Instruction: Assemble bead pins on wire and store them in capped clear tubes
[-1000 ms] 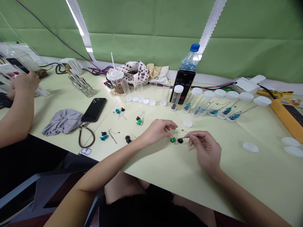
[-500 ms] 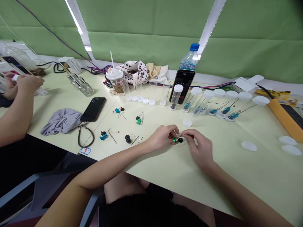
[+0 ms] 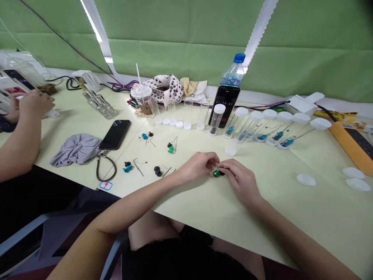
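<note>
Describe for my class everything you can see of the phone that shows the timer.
The phone is a slim, dark rectangle with a smooth, glassy-looking front. Its lit screen is black, with white digits reading 01:14:41 and a small red patch lower down. It stands on end on the pale table, tilted back, apparently propped against the clear bottle behind it. A white-capped tube hides part of its lower left; whether they touch is unclear. Its back is out of sight.

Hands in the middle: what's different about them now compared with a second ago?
The right hand has moved left, close to the left hand, whose fingers have closed in beside the green piece; their grip is unclear. The timer on the propped phone advanced one second. The capped tubes stayed put.
</note>
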Tool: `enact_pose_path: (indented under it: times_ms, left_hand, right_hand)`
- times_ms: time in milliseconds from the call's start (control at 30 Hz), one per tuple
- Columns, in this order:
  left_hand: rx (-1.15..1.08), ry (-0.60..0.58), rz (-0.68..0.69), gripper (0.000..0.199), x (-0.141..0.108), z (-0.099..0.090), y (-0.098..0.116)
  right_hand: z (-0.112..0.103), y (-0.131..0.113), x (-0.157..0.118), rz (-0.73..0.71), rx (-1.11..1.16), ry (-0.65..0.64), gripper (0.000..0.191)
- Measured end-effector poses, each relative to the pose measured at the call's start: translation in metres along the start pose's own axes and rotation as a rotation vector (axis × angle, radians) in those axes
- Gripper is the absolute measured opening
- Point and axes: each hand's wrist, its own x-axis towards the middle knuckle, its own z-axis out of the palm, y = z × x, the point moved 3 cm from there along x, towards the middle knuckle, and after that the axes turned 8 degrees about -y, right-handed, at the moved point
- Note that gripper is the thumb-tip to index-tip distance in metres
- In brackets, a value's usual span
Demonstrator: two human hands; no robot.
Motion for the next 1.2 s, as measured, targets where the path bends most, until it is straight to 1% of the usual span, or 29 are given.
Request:
enact_pose_path:
  times_ms: [100, 167, 267, 333, 433, 500, 600, 733, 833, 1067, 1200]
  left_hand:
    - [0.029, 0.062, -0.009, 0.024, 0.0, -0.017, 0.0]
    - [0.089, 0.128, -0.017, 0.024, -0.001, -0.028, 0.001]
    - [0.235, 0.164, -0.053, 0.022, 0.0, -0.034, -0.001]
    - [0.302, 0.133, -0.065, 0.017, 0.002, -0.032, -0.004]
    - [0.346, 0.067, -0.05, 0.013, 0.006, -0.023, -0.01]
    - [0.358, 0.058, -0.04, 0.012, 0.008, -0.019, -0.013]
    - [0.363, 0.053, -0.033, 0.01, 0.01, -0.016, -0.016]
    - [0.366, 0.036, -0.008, 0.008, 0.009, -0.014, -0.015]
    - [0.361, 0.039, 0.011, 0.011, 0.007, -0.012, -0.01]
    - [0.309, 0.109, -0.037, 0.019, 0.003, -0.016, -0.005]
    - [0.226, 0.128, -0.039, 0.014, 0.003, -0.016, -0.007]
  right_hand:
    - [-0.005, 0.002, -0.002, 0.036, -0.001, 0.008, 0.018]
    - [-0.009, 0.005, -0.004, 0.065, -0.007, 0.029, 0.02]
    - [-0.014, 0.011, -0.006, 0.101, -0.03, 0.048, 0.022]
    - [-0.015, 0.015, -0.008, 0.115, -0.052, 0.029, 0.021]
    - [-0.012, 0.019, -0.008, 0.111, -0.064, -0.062, 0.019]
    - [-0.009, 0.02, -0.009, 0.101, -0.058, -0.128, 0.019]
    - [-0.006, 0.021, -0.009, 0.095, -0.06, -0.17, 0.018]
    - [-0.006, 0.022, -0.008, 0.101, -0.076, -0.18, 0.019]
    - [-0.01, 0.026, -0.008, 0.132, -0.126, -0.183, 0.018]
    - [-0.025, 0.043, -0.011, 0.14, -0.278, -0.175, 0.018]
    - [-0.028, 0.039, -0.013, 0.111, -0.371, -0.128, 0.02]
